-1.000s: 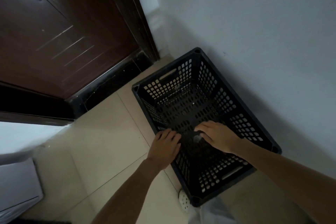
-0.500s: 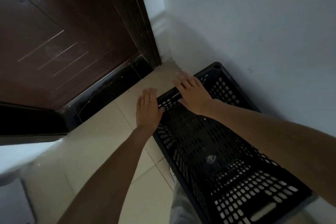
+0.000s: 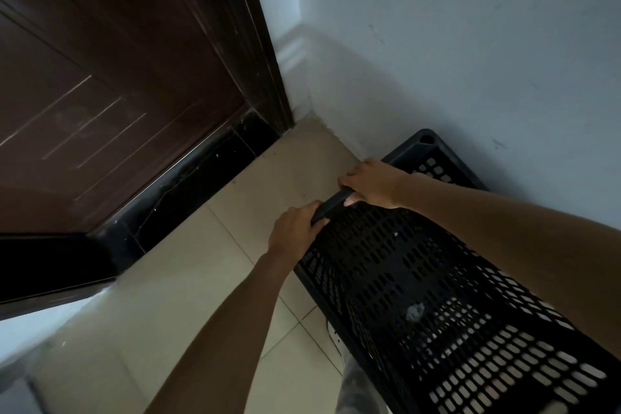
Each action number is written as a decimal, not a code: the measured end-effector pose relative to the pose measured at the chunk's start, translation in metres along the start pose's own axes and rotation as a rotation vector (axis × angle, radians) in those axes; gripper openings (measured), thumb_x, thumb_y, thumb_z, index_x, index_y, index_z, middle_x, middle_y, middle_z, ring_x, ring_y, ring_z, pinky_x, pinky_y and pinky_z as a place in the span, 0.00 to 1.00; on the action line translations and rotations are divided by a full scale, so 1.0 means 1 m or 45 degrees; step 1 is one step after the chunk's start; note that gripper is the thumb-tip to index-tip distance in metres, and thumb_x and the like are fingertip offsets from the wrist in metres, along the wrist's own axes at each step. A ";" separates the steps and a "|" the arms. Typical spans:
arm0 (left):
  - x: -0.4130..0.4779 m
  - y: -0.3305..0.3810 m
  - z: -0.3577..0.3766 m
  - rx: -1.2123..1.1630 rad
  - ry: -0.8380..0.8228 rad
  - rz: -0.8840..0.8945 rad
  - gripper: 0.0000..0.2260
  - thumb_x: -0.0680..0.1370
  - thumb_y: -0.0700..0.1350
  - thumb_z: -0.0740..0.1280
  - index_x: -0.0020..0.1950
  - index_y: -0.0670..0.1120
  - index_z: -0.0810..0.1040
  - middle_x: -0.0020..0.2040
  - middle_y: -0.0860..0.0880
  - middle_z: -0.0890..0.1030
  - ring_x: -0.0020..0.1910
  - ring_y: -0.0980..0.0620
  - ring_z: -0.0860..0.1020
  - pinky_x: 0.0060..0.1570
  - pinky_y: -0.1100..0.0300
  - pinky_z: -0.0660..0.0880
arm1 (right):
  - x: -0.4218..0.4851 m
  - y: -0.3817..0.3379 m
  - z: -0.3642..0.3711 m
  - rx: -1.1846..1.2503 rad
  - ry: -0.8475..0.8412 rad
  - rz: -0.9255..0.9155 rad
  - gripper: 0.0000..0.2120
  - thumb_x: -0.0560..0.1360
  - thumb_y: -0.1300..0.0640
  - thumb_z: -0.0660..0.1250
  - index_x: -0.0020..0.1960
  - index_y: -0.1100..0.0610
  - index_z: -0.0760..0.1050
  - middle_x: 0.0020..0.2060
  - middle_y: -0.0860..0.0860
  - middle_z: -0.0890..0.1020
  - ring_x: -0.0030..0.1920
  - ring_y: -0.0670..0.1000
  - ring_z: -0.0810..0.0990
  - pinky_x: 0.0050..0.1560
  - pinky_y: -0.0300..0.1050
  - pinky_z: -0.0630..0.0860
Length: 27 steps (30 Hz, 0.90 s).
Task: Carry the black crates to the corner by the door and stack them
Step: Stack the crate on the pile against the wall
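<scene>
A black perforated plastic crate [image 3: 420, 279] rests on the tiled floor against the pale wall, short of the corner by the door. My left hand [image 3: 295, 232] curls over the left part of the crate's far rim. My right hand [image 3: 373, 183] grips the same rim further right, thumb under the edge. Both arms reach forward over the crate. A small grey scrap [image 3: 415, 312] lies on the crate's bottom. Only one crate is in view.
A dark brown door [image 3: 117, 77] with a black threshold [image 3: 188, 185] fills the upper left. Its frame meets the pale wall [image 3: 470, 44] at the corner [image 3: 302, 118]. Beige floor tiles [image 3: 184, 279] lie between door and crate. My trouser leg [image 3: 356, 390] shows at the bottom.
My hands left the crate's near side, reached forward with fingers spread over its far end, and now both are closed on the far rim. The view has shifted closer to the corner.
</scene>
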<state>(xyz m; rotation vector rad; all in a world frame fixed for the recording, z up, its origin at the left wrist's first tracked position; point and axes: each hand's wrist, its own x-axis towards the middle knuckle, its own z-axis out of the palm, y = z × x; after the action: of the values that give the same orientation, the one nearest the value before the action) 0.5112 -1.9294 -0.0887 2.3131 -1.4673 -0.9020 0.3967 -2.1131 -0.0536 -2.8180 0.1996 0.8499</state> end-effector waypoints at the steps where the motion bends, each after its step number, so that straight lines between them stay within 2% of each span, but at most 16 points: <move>1: -0.001 0.000 -0.001 -0.002 -0.013 -0.005 0.12 0.79 0.53 0.65 0.58 0.48 0.77 0.41 0.45 0.83 0.38 0.44 0.82 0.38 0.49 0.79 | 0.000 -0.002 -0.002 0.010 -0.016 0.010 0.24 0.80 0.40 0.54 0.67 0.55 0.69 0.59 0.55 0.79 0.58 0.57 0.77 0.61 0.50 0.71; 8: -0.007 -0.002 -0.002 -0.008 0.008 -0.004 0.09 0.79 0.51 0.65 0.52 0.46 0.79 0.39 0.46 0.83 0.37 0.46 0.81 0.36 0.51 0.78 | -0.005 -0.008 -0.015 0.012 -0.008 0.065 0.27 0.78 0.38 0.57 0.69 0.54 0.71 0.58 0.55 0.80 0.58 0.58 0.78 0.57 0.51 0.75; 16: -0.011 0.002 -0.005 -0.015 0.022 -0.021 0.10 0.80 0.50 0.66 0.55 0.45 0.79 0.40 0.45 0.83 0.38 0.45 0.81 0.37 0.52 0.78 | -0.008 -0.010 -0.014 0.043 0.002 0.085 0.28 0.78 0.38 0.57 0.71 0.54 0.68 0.62 0.55 0.78 0.61 0.58 0.77 0.57 0.50 0.72; 21: -0.018 0.000 -0.004 -0.030 0.036 -0.027 0.09 0.80 0.50 0.66 0.54 0.45 0.80 0.37 0.46 0.81 0.35 0.46 0.80 0.32 0.57 0.73 | -0.007 -0.015 -0.010 0.037 0.047 0.062 0.27 0.78 0.39 0.57 0.71 0.53 0.68 0.60 0.54 0.79 0.60 0.57 0.77 0.55 0.49 0.72; 27: -0.014 0.002 -0.004 -0.012 0.049 -0.025 0.09 0.79 0.51 0.66 0.53 0.46 0.80 0.38 0.47 0.82 0.35 0.47 0.80 0.34 0.54 0.76 | -0.004 -0.010 -0.008 0.008 0.025 0.082 0.27 0.78 0.38 0.57 0.71 0.53 0.68 0.60 0.53 0.79 0.59 0.57 0.77 0.56 0.50 0.73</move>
<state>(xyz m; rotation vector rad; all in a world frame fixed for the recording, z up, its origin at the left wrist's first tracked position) 0.5079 -1.9178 -0.0795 2.3285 -1.4245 -0.8623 0.3997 -2.1044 -0.0430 -2.8288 0.2974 0.8335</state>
